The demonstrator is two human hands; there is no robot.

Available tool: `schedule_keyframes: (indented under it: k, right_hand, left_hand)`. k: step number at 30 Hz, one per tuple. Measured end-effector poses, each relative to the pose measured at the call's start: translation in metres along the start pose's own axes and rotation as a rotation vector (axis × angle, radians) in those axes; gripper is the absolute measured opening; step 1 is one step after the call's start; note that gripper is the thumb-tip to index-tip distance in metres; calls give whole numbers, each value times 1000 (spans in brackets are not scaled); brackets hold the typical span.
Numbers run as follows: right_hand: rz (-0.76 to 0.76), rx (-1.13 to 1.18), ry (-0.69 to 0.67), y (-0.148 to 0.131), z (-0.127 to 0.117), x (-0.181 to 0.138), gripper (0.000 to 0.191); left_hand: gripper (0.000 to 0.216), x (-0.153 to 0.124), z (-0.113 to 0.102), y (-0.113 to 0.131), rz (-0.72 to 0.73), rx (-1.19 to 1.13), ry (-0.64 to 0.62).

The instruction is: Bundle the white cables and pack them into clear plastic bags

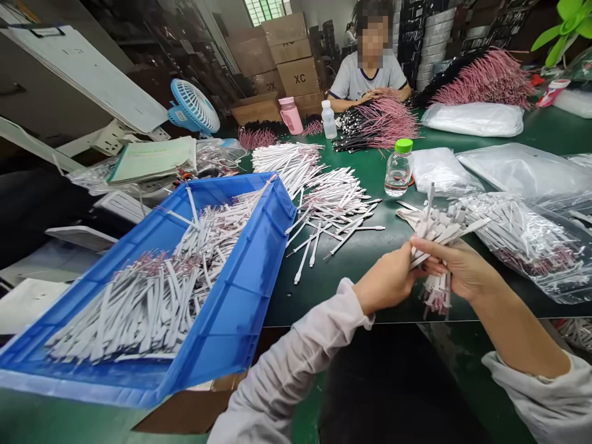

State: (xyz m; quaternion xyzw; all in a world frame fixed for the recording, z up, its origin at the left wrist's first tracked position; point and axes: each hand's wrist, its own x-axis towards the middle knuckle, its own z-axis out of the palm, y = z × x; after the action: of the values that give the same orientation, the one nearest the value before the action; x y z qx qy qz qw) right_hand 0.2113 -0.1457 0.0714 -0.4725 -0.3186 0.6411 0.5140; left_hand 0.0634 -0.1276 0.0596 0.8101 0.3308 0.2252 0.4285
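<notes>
A bundle of white flat cables (437, 293) with pinkish wire ends is held between my two hands, over the front edge of the green table. My left hand (388, 277) closes on the bundle from the left, its fingertips partly hidden. From the right, my right hand (465, 265) wraps round the same bundle, thumb across the front. Loose cables (340, 197) of the same kind lie in a spread pile beyond my left hand. To the right, a clear plastic bag (527, 240) filled with such cables lies close to my right hand.
A blue crate (231, 296) with many more cables stands tilted at the left. A green-lidded bottle (398, 169) stands behind my hands, beside plastic-wrapped packs (444, 169). Across the green table (314, 302), a person (365, 77) sits behind black and pink wires (382, 123). A blue fan (194, 108) is at the back left.
</notes>
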Motion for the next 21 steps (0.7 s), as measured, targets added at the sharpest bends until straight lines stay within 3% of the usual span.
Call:
schedule_keyframes:
  k: [2,4,7,10,15,21]
  right_hand:
    - [29,-72,-108,2,-8,-12,30]
    - [40,-69,-148,3,-16,-24,33]
    - [39,5,-44,7,-25,-34,46]
    - [54,31,61,15,-29,-36,32]
    - [118,-169,30,32,-33,-37,32]
    - [231,-211,-94,41,-26,-18,39]
  left_hand:
    - [26,-17,8,-2,-72,-174,40]
    - [16,-35,14,-2,-171,-522,59]
    - [16,-62,30,1,-335,-1232,25]
    - [20,-91,57,3,-477,-1698,-2]
    - [34,-131,95,4,-686,-1947,92]
    - [42,-143,99,3,-656,-1989,21]
